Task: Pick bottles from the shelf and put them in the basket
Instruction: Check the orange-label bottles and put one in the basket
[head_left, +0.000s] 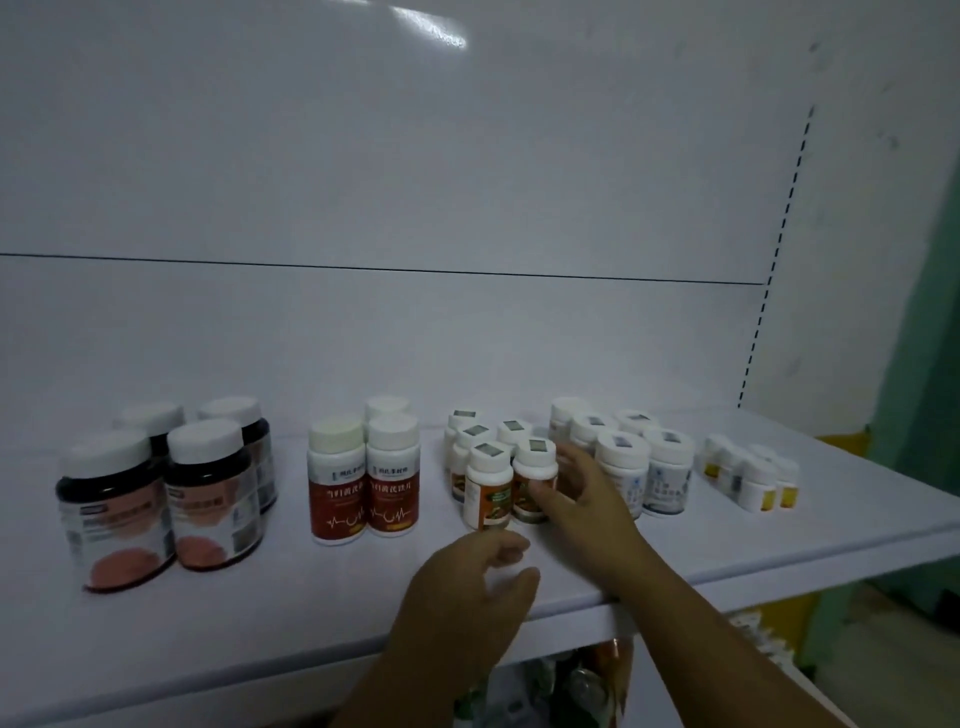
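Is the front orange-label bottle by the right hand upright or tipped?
Upright: the orange-label bottle stands on the shelf, white cap on top, with the right hand around it.

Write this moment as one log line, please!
right hand: grips small white-capped orange-labelled plastic bottle standing on white shelf | left hand: open, hovering nearby | basket: unseen

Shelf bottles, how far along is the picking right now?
Done: nothing shows as finished, and no basket is in view. In hand: the right hand grips the front orange-label bottle, which stands on the shelf; the left hand hovers empty nearby. Left: the dark jars, red-label bottles, blue-label bottles and small yellow bottles all stand unpicked.
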